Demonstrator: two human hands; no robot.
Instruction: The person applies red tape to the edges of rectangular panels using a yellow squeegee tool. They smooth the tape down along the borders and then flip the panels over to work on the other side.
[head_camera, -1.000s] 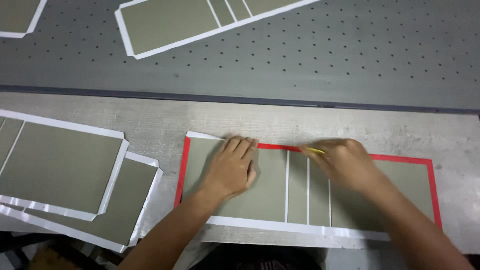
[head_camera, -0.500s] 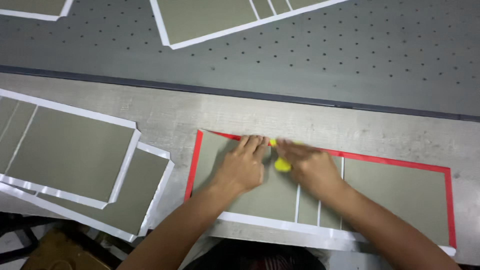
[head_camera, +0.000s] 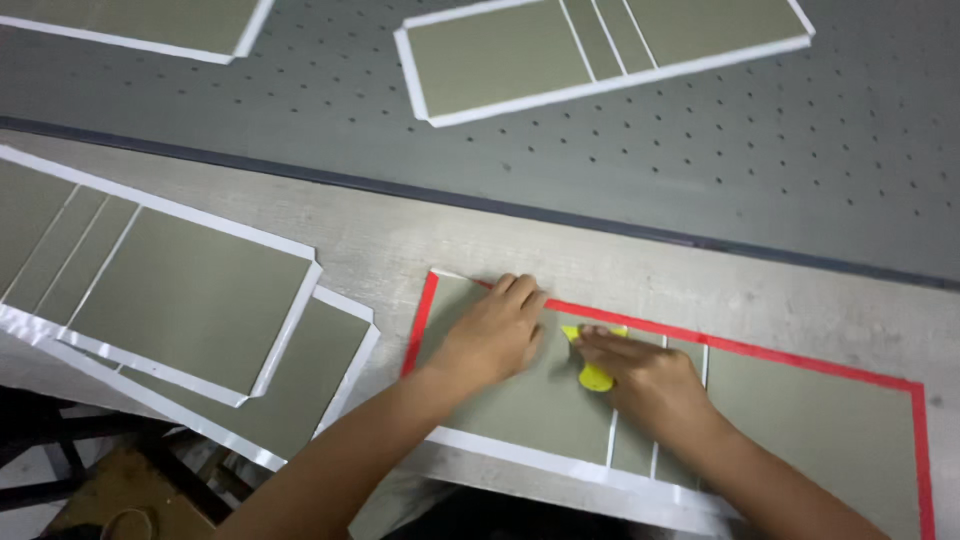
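A long grey worktable (head_camera: 300, 240) fills the view, its far half a dark perforated mat (head_camera: 700, 190). Near the front edge lies a grey-green board panel (head_camera: 800, 440) bordered in red tape. The left hand (head_camera: 490, 335) presses flat and spread on the panel's left end. The right hand (head_camera: 645, 385) grips a small yellow scraper (head_camera: 592, 362) against the far red border. Firm, even pressure along the edge, with the panel pinned steady, likely keeps the tape smooth.
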